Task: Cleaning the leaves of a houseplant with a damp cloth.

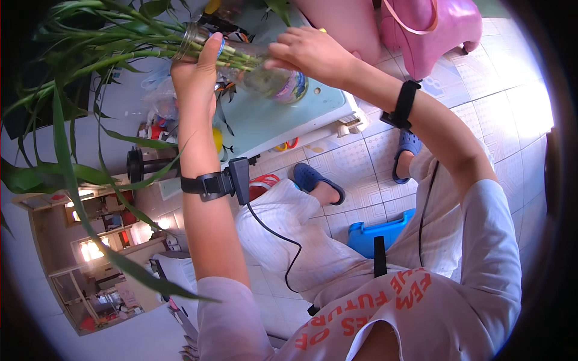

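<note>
My left hand [195, 67] grips a clear glass jar [257, 81] near its neck, the thumb lying along the glass. The jar is tilted, with its mouth to the left and its labelled base to the right. Green jointed stems like lucky bamboo [153, 34] run inside it, and their long leaves spread out past the mouth at the left. My right hand [309, 54] is at the jar's lower half with its fingers curled. Whether those fingers touch the glass or pinch something is not plain. Below the jar is a pale green tabletop [266, 122].
A pink bag [433, 36] stands beyond the table's right end. Clear plastic bags [162, 97] and small items crowd the left side. On the tiled floor sits a blue case [379, 232] between my legs. A long leaf [135, 266] hangs beside my left arm.
</note>
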A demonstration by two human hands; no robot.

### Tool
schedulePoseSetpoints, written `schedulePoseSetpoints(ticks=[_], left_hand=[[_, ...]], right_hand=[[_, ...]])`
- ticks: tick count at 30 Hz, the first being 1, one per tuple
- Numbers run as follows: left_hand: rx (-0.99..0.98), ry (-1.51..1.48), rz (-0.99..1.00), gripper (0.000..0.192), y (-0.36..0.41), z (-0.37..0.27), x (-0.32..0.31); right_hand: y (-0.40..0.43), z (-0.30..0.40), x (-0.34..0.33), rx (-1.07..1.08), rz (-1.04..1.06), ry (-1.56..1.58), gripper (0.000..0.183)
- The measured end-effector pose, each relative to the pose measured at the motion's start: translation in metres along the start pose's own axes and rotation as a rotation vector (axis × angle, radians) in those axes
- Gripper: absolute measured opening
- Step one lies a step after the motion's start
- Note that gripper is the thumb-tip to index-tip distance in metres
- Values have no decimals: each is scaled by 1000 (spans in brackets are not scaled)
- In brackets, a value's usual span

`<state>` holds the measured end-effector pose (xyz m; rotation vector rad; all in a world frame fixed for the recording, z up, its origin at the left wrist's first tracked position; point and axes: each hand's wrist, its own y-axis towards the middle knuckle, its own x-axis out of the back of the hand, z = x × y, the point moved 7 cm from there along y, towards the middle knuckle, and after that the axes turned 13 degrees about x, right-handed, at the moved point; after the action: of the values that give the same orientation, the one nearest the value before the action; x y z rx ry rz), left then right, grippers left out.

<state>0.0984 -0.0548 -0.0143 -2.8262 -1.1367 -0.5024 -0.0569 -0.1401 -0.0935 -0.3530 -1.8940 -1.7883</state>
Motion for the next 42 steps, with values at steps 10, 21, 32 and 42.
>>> schedulePoseSetpoints(ticks=[10, 21, 32, 42], left_hand=[[-7, 29, -31, 25, 4, 4, 4], [-19, -30, -8, 22, 2, -1, -1], [-1, -66, 0, 28, 0, 0, -5], [47, -38, 35, 55, -30, 4, -17]], right_hand=[[2, 15, -2, -27, 102, -95, 30], [27, 16, 11, -54, 168, -143, 28], [12, 26, -4, -88, 338, -106, 34], [-54, 38, -11, -733, 364, 759, 49]])
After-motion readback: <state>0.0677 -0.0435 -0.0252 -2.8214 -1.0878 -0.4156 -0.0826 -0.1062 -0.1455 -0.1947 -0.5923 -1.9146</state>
